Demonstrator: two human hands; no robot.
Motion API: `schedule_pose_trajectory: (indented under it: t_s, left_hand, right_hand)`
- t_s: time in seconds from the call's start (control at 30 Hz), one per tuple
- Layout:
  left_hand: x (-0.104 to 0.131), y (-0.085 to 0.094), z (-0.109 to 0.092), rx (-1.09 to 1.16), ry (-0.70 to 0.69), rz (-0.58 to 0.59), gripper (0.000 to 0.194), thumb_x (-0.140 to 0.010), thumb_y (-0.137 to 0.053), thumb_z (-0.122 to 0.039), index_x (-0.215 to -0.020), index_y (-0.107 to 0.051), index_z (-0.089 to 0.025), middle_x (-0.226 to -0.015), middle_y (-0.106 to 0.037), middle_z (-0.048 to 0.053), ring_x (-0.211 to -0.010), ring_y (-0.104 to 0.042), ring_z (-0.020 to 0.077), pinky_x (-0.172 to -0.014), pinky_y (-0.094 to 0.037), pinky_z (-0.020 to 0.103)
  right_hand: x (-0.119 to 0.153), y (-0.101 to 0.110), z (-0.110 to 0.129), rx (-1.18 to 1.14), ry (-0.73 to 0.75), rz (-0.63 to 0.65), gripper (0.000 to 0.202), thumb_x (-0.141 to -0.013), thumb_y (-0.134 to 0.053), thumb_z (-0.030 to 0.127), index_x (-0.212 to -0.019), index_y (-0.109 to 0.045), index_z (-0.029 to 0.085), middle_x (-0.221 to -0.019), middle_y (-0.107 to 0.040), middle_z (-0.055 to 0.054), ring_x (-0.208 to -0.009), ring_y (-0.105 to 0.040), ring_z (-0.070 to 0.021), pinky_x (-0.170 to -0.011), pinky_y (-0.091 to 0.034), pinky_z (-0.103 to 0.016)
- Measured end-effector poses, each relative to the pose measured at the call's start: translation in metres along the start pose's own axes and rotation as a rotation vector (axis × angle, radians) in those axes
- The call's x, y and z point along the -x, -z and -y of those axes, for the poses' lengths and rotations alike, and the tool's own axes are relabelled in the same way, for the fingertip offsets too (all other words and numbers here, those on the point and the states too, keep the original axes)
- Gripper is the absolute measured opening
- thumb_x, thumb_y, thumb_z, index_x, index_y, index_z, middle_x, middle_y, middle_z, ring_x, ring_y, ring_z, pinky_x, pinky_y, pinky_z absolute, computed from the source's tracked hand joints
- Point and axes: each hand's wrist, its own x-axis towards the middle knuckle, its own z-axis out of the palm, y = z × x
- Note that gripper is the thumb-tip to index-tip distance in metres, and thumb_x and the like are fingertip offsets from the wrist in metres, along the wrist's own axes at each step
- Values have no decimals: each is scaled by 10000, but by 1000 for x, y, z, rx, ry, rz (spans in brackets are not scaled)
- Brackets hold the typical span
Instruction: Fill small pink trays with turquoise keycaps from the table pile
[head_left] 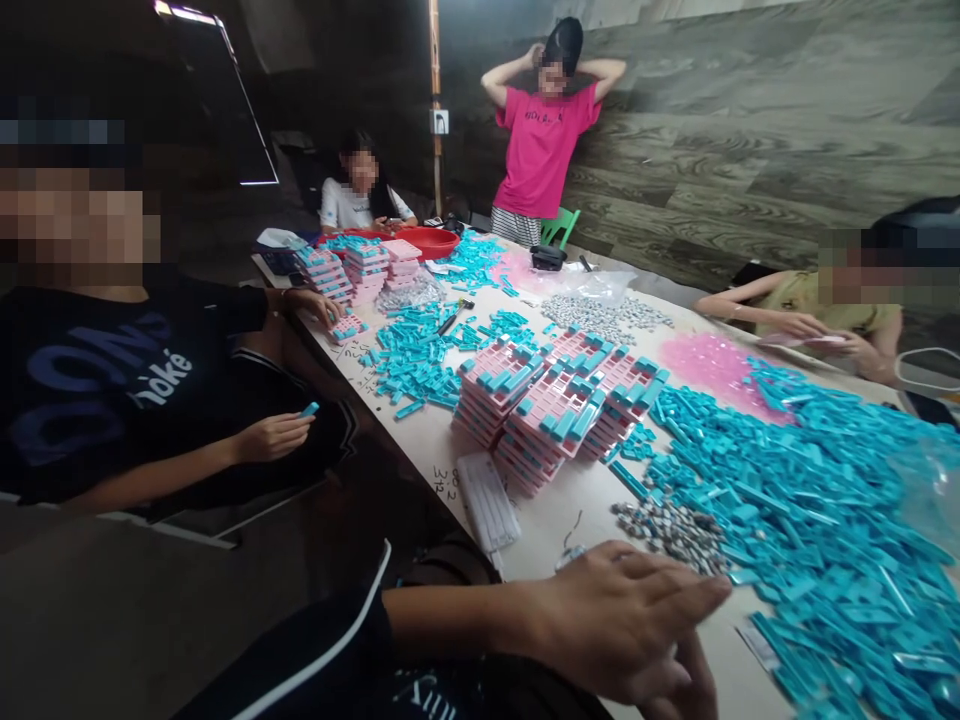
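At the bottom centre of the frame, the left hand [622,620] lies flat over the table edge, palm down, fingers stretched out together and pointing toward the right; it clamps nothing. Its dark sleeve with a white stripe [330,650] runs in from the lower left. Just under it a sliver of the right hand [686,690] shows at the bottom edge; whether its fingers are apart or together cannot be told.

The fingertips end just beside a small pile of grey metal pieces [667,530], at the near rim of a big heap of turquoise plastic clips [810,520] that fills the lower right. Bare pale tabletop [555,510] lies above the hand, with a white ribbed strip [487,500] near the left edge of the long table.

In the middle stand stacks of pink plastic trays [555,400], their slots partly filled with turquoise clips. Further stacks of pink trays [367,265] sit toward the upper left, beside a red round basin [431,240] whose contents cannot be made out.

At left, a seated person's hand [274,435] pinches a single turquoise clip. Another person's hands [817,335] rest at the right table edge, and two more people are at the far end.
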Motion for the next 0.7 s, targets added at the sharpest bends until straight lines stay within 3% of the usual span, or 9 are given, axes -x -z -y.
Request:
schedule_pose_trajectory:
  t_s: [0.1,0.2,0.33,0.4,0.53,0.6,0.7]
  left_hand:
    - [0,1,3,89,-40,-74,739,-863,-466,-434,-1432,-124,-109,-1433,-363,145,-1345,-289,230,-1112,-242,394]
    - [7,-7,7,260,-116,-349,646,-847,-475,-450,-1385,-252,-169,-1336,-456,143,-1272,-389,246,-1057,-339,411]
    - [24,-33,26,372,55,-713,372,-864,-449,-245,-1234,-421,-221,-1216,-490,102,-1161,-460,227,-986,-381,444]
    - [30,-52,41,387,92,-756,323,-850,-460,-183,-1172,-461,-210,-1129,-519,86,-1109,-482,213,-948,-402,419]
    - [43,-93,58,352,149,-545,310,-870,-412,-176,-1176,-461,-179,-1067,-548,97,-1019,-524,201,-862,-447,383]
    - [48,-110,61,242,140,-471,327,-854,-451,-178,-1182,-463,-175,-1079,-557,104,-1033,-526,214,-869,-441,393]
    - [54,-131,63,92,114,-420,336,-834,-487,-172,-1170,-479,-175,-1077,-575,108,-1029,-534,227,-886,-416,414]
  right_hand:
    - [-18,6,11,114,193,8,724,-710,-590,459,-1352,-256,447,-1200,-539,-56,-1086,-537,-401,-805,-494,-548]
    - [-25,24,47,389,430,102,698,-688,-629,309,-1325,-344,319,-1117,-591,-105,-975,-594,-340,-784,-490,-468]
    - [-38,53,90,668,306,398,735,-602,-699,336,-1276,-438,205,-1096,-609,-119,-923,-601,-288,-755,-473,-387]
    - [-46,73,96,704,208,428,719,-569,-721,372,-1223,-479,195,-1034,-629,-100,-875,-611,-268,-710,-468,-348]
    - [-57,137,90,696,43,203,641,-645,-684,404,-1221,-468,224,-1034,-627,-63,-874,-604,-229,-713,-465,-317]
    - [-67,176,84,723,-14,13,559,-678,-664,404,-1175,-495,212,-1029,-614,-64,-868,-594,-219,-726,-469,-323]
    - [-99,232,62,843,-102,-299,600,-643,-690,426,-1153,-503,171,-1006,-593,-84,-874,-579,-238,-757,-473,-372]
